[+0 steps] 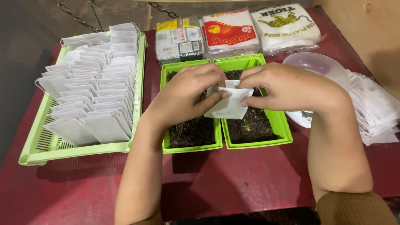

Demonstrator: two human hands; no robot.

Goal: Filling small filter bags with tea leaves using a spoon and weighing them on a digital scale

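Mid-fold: left hand (183, 98) and right hand (283, 87) pinching small white paper sachet (228, 104) over green plastic trays of dark tea (254, 125), fingers closed; next probably pressing flap flat.

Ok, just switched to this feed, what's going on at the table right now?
A person holds a small white paper pouch with both hands, the left hand and right hand pinching its top edge above two green trays of dark loose material. To the left, a light green slotted tray holds rows of similar pouches standing upright. A pile of flat white pouches lies at the right, beside a clear plastic bowl.
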